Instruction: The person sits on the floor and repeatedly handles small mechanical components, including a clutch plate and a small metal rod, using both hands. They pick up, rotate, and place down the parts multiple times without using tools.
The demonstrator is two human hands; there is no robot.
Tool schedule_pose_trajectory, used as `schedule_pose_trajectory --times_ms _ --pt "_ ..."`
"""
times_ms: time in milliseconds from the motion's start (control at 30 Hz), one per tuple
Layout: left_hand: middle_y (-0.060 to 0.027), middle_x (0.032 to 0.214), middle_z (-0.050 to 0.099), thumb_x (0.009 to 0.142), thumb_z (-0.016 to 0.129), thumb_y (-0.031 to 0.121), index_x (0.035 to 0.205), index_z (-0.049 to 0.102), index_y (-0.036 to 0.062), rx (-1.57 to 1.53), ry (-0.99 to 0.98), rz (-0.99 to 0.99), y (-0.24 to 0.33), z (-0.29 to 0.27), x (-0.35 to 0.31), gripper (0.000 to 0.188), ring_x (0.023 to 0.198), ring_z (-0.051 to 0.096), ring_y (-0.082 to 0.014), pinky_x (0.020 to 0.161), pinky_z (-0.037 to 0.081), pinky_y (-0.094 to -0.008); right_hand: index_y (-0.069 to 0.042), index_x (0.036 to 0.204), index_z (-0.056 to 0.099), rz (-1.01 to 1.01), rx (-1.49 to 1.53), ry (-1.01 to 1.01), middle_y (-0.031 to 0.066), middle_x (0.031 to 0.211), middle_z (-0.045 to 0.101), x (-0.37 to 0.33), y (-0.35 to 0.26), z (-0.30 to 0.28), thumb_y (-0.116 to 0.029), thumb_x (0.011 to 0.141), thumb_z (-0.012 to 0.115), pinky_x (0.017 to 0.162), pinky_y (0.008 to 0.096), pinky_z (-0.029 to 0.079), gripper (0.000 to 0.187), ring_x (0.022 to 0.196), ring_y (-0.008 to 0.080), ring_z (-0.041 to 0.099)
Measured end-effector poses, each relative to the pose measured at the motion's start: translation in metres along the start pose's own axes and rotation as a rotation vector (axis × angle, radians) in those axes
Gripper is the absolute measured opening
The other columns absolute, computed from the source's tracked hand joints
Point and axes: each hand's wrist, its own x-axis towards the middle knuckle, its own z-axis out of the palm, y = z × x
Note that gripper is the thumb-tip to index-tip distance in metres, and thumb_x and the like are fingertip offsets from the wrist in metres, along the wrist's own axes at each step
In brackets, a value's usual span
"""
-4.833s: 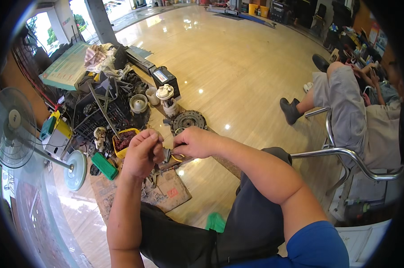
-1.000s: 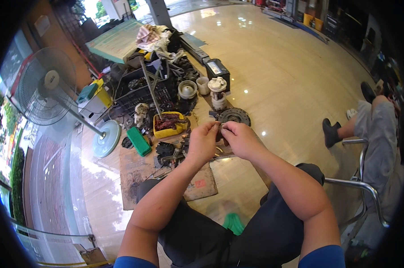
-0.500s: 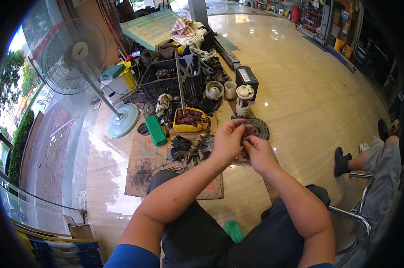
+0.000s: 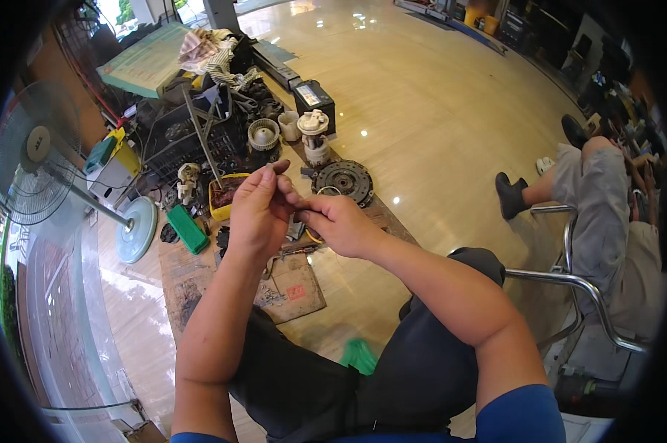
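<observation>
My left hand [image 4: 261,210] is raised in front of me, its thumb pressed toward curled fingers. Whatever it pinches is too small to make out. Close beside it, my right hand [image 4: 339,224] has thumb and forefinger pressed together near the left fingertips. A thin pale loop [image 4: 327,190] shows just above the right fingers; I cannot tell whether they hold it. Behind the hands lies a round dark clutch disc or cover [image 4: 343,182] on the cardboard. A white fuel pump unit [image 4: 315,136] stands upright just past it.
Stained cardboard [image 4: 298,284] lies under the hands. Around it are a green case [image 4: 187,229], a yellow tub [image 4: 220,210], a black crate [image 4: 173,146], a blower wheel [image 4: 263,134] and a car battery [image 4: 317,103]. A fan [image 4: 130,225] stands left; another person sits at right [image 4: 606,214].
My view has swung to the right, so the scene sits further left. Both hands stay close together; the left hand has turned more upright with its fingertips pointing up.
</observation>
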Motion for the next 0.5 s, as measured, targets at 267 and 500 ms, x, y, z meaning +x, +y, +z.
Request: schedule_pose_trajectory --times_ms 267,500 --pt "-0.0043 0.077 0.061 0.099 0.052 0.019 0.115 0.056 -0.0003 0.084 -0.108 -0.112 0.01 0.007 -0.006 0.025 0.064 0.051 -0.0145 0.06 0.043 -0.0282 -0.006 0.098 0.068 -0.115 -0.228 -0.147 0.0181 0.079 0.065 0.003 -0.007 -0.026 -0.02 0.087 0.064 0.069 0.0387 0.051 0.018 0.072 0.033 0.064" --pt "-0.0125 0.08 0.069 0.088 0.068 0.014 0.101 0.066 -0.0022 0.166 -0.249 -0.266 0.013 0.002 -0.011 0.021 0.066 0.066 -0.0221 0.062 0.055 -0.0321 -0.006 0.088 0.067 -0.235 -0.608 -0.197 0.0168 0.081 0.066 0.003 -0.014 -0.051 -0.024 0.085 0.064 0.071 0.0444 0.051 0.018 0.079 0.0364 0.064"
